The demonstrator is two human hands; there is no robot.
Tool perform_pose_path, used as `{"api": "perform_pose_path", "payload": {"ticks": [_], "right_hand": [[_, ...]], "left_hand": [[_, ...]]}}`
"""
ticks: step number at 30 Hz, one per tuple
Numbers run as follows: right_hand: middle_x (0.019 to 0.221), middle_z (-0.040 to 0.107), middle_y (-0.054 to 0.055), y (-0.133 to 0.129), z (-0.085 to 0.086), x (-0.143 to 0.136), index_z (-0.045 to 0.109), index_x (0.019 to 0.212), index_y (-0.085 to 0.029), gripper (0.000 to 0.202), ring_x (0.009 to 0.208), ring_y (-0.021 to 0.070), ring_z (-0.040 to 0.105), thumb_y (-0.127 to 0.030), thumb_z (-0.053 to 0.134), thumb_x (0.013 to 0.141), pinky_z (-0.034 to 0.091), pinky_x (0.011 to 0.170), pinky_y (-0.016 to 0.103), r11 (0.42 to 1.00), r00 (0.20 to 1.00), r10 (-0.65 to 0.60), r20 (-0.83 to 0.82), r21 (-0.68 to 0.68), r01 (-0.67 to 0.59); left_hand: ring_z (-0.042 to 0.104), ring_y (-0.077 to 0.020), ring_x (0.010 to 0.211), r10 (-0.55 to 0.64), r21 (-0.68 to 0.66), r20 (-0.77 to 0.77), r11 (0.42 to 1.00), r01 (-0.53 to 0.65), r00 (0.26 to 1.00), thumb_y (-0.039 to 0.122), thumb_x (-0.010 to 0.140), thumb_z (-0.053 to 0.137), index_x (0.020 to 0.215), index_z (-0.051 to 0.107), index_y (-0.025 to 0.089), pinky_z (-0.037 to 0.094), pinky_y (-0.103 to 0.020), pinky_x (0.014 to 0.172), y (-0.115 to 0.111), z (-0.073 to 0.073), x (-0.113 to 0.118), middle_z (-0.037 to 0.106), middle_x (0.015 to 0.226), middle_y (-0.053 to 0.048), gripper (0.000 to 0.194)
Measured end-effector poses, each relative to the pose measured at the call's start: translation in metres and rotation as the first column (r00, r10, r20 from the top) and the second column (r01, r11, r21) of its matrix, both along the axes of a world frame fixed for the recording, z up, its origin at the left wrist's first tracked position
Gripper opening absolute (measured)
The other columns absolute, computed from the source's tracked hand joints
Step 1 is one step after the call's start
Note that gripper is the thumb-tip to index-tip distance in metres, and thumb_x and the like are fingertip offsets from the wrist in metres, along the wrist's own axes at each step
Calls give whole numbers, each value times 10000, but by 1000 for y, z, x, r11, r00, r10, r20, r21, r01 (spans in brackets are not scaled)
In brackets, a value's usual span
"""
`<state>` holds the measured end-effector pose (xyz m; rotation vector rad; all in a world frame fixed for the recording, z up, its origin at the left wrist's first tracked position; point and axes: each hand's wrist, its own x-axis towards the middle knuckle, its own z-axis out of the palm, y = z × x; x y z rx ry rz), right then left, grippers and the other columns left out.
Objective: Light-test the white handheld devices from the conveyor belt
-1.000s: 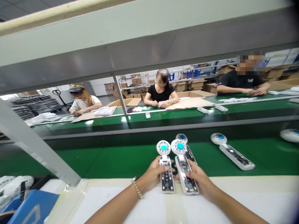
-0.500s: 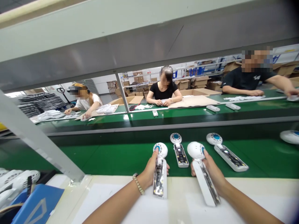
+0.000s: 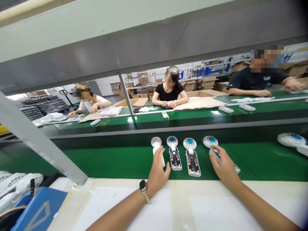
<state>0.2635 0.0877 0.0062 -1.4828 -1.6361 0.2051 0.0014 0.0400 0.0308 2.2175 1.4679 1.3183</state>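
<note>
Four round-headed units (image 3: 175,158), prob. light & stiff w/ fragile exposed boards (image 3: 193,162), so best held by the sides, lie on near green belt (image 3: 108,163), L hand (image 3: 158,165) w/ thumb & fingers apart at leftmost unit (image 3: 156,141), R hand (image 3: 222,162) over rightmost (image 3: 210,141), can't tell if clamped.

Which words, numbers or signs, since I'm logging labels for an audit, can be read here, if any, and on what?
No word or number reads clearly.
Black fabric T-shirt, far right: white lettering, too blurred to read.
Blue angular container, lower left: white triangular outline, no readable letters.
Black rectangular circuit boards in white round-headed plastic devices: any print too small.
</note>
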Motion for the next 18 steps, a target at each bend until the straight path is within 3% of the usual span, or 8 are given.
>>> {"api": "perform_pose_path", "payload": {"ticks": [3, 7, 11, 14, 18], "right_hand": [[1063, 573, 181, 2, 2, 7, 468, 1129, -94, 378, 1022, 320, 517, -286, 367, 820, 434, 854, 438, 981, 974, -194, 114, 42, 191], [1060, 596, 205, 3, 0, 10, 508, 1112, -49, 408, 987, 339, 542, -259, 283, 843, 444, 819, 441, 965, 940, -228, 254, -68, 252], [1064, 632, 164, 2, -1, 13, 538, 1106, -113, 445, 902, 309, 601, -298, 201, 882, 462, 764, 400, 967, 956, -164, 245, -149, 205], [1020, 655, 164, 0, 3, 13, 519, 1139, -121, 475, 847, 328, 614, -409, 249, 875, 467, 702, 413, 952, 950, -156, 272, -216, 218], [879, 657, 164, -6, 7, 2, 568, 1044, -148, 503, 765, 335, 608, -542, 373, 800, 460, 587, 398, 933, 923, -87, 376, -294, 208]], "left_hand": [[298, -224, 1276, -119, -48, -145, 992, 113, 982, 146, 834, 421, 1281, 318, 182, 304, -400, 1049, -7, 0, 4, 316, 1365, -118, 461], [335, -260, 1255, -114, -98, -186, 990, 97, 976, 204, 833, 461, 1255, 368, 154, 333, -426, 1024, -8, -2, 5, 361, 1340, -147, 435], [350, -305, 1233, -38, -124, 10, 992, 39, 999, 279, 822, 510, 1209, 440, 149, 259, -462, 1039, -5, -3, 4, 433, 1280, -163, 414], [373, -318, 1199, 2, -181, 196, 983, 34, 981, 307, 807, 527, 1119, 509, 166, 227, -469, 1030, -2, -2, 4, 489, 1207, -156, 343], [343, -332, 1197, 63, -194, 225, 981, -18, 972, 299, 790, 539, 1037, 533, 162, 177, -478, 1032, 2, -2, 5, 483, 1202, -163, 283]]}}
